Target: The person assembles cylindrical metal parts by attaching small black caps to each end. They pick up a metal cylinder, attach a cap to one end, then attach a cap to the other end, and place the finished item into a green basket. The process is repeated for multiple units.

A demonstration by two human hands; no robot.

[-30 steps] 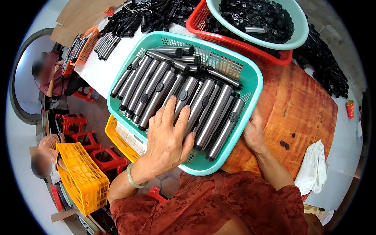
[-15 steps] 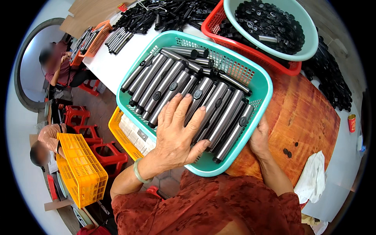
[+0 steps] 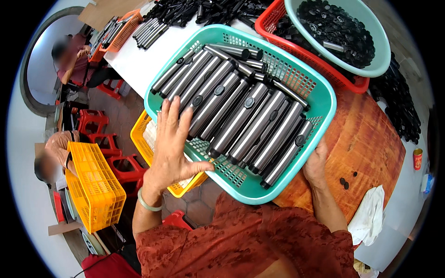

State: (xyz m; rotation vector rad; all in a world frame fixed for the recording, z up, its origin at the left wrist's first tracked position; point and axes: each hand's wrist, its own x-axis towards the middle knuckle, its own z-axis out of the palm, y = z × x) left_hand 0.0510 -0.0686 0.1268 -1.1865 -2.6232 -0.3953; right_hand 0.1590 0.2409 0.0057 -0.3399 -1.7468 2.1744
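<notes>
A green plastic basket (image 3: 328, 111) sits in front of me, tilted toward me. It holds a layer of silver metal tubes (image 3: 241, 118) with black end caps; several carry a black oval piece on the side. My left hand (image 3: 172, 146) is at the basket's near left edge, fingers stretched and spread, thumb over the rim, with nothing gripped. On the other side my right hand (image 3: 316, 164) holds the basket by its right wall; its fingertips are hidden behind the basket.
A red basket (image 3: 315, 62) bears a pale green basin (image 3: 384, 55) of small black parts. Black parts (image 3: 396, 102) heap at the right. Small black discs (image 3: 346, 185) and a white cloth (image 3: 368, 215) lie on the wooden board (image 3: 366, 143). Yellow crates (image 3: 95, 185), red stools and two people are leftward.
My left hand has moved off the tubes to the left, onto the basket's near left edge. The basket appears a little farther right, my right hand still at its side.
</notes>
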